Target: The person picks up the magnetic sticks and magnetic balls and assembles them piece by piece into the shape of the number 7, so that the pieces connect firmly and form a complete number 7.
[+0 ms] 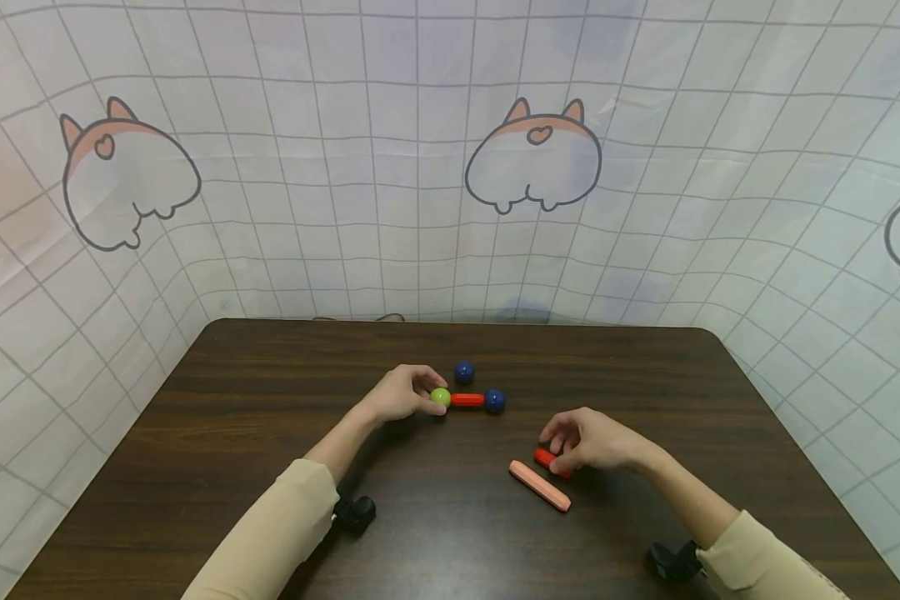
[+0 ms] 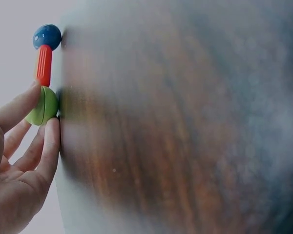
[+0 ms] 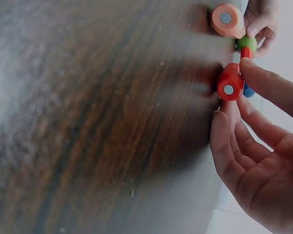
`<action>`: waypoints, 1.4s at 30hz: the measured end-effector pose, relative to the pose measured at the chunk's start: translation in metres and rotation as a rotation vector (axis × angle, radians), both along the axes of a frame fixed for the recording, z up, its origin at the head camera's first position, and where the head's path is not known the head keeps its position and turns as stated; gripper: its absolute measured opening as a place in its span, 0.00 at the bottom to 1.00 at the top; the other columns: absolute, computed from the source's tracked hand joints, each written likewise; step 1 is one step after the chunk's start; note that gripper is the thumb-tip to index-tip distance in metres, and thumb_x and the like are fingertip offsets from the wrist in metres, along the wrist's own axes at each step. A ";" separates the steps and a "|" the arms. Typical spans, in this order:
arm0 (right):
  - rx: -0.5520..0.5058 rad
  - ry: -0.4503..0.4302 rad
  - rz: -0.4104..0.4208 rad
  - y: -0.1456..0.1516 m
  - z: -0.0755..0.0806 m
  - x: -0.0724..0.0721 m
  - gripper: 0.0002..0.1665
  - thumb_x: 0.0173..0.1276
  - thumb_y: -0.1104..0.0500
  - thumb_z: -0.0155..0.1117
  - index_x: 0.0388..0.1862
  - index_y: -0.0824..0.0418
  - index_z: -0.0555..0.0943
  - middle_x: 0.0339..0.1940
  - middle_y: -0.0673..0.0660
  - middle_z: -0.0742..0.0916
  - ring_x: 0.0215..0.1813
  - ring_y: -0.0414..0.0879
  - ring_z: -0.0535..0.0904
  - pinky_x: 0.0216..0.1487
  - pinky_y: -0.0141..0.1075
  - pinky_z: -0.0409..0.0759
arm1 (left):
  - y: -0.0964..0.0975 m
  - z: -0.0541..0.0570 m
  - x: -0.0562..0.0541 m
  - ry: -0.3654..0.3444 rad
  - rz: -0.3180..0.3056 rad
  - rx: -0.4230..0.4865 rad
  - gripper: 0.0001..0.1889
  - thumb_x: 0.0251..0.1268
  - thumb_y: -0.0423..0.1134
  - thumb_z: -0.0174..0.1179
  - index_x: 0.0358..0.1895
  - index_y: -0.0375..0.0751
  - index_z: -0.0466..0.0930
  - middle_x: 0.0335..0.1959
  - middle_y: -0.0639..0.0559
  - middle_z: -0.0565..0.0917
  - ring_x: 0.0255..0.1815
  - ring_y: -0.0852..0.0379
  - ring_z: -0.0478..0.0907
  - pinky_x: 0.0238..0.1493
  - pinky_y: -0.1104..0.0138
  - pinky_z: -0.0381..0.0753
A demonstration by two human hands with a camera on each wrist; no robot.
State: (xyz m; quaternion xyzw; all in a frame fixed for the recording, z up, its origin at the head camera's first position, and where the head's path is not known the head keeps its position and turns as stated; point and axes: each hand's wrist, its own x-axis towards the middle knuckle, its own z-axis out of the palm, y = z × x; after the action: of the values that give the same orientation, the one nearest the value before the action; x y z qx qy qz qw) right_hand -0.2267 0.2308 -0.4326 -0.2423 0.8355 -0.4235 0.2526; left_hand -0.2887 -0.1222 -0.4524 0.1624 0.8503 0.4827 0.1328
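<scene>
My left hand (image 1: pixel 407 392) pinches a green ball (image 1: pixel 440 397) between thumb and fingers. Joined to that ball is a red rod (image 1: pixel 467 400), with a blue ball (image 1: pixel 495 401) on its far end, so the three form one straight piece. The left wrist view shows the green ball (image 2: pixel 43 106) with a seam around it. Over on the right, my right hand (image 1: pixel 591 440) holds a second red rod (image 1: pixel 546 458) by thumb and fingers, low at the tabletop. A round silver disc marks the end of this red rod (image 3: pixel 229 84) in the right wrist view.
A salmon-pink rod (image 1: pixel 540 486) lies slanted just left of my right hand. Behind the joined piece sits another blue ball (image 1: pixel 464 372). All of this is on a dark wooden table (image 1: pixel 270 358), with a white gridded curtain (image 1: pixel 307 183) around its back and sides.
</scene>
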 end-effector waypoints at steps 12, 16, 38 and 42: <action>0.076 0.051 0.029 -0.002 0.002 -0.001 0.12 0.64 0.66 0.74 0.46 0.66 0.85 0.32 0.53 0.84 0.34 0.47 0.79 0.34 0.35 0.78 | -0.001 0.002 0.000 0.002 -0.004 0.000 0.17 0.56 0.35 0.78 0.49 0.40 0.86 0.42 0.49 0.84 0.41 0.53 0.79 0.43 0.63 0.79; 0.092 0.059 0.033 -0.003 0.003 -0.001 0.12 0.64 0.66 0.72 0.46 0.65 0.86 0.32 0.52 0.84 0.34 0.47 0.78 0.34 0.35 0.77 | -0.001 0.001 0.000 0.004 -0.013 0.001 0.17 0.57 0.35 0.78 0.49 0.40 0.86 0.43 0.49 0.84 0.42 0.53 0.79 0.43 0.63 0.79; -0.001 -0.072 0.016 -0.016 0.024 -0.010 0.15 0.71 0.66 0.64 0.55 0.68 0.82 0.39 0.58 0.84 0.40 0.51 0.80 0.43 0.47 0.83 | -0.001 0.000 -0.002 -0.003 -0.013 -0.012 0.16 0.57 0.35 0.78 0.48 0.41 0.86 0.42 0.49 0.84 0.41 0.53 0.79 0.43 0.63 0.79; -0.027 -0.070 0.053 -0.020 0.025 -0.013 0.15 0.72 0.65 0.64 0.56 0.70 0.81 0.39 0.58 0.85 0.38 0.50 0.80 0.44 0.50 0.83 | -0.002 0.001 -0.002 -0.001 -0.015 -0.011 0.16 0.57 0.35 0.78 0.48 0.41 0.86 0.42 0.49 0.84 0.42 0.53 0.79 0.43 0.63 0.79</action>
State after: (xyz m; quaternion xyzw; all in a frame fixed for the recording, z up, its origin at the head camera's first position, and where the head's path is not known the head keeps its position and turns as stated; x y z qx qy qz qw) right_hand -0.2397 0.2109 -0.4077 -0.2530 0.8138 -0.4359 0.2894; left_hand -0.2908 -0.1238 -0.4512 0.1679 0.8517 0.4769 0.1379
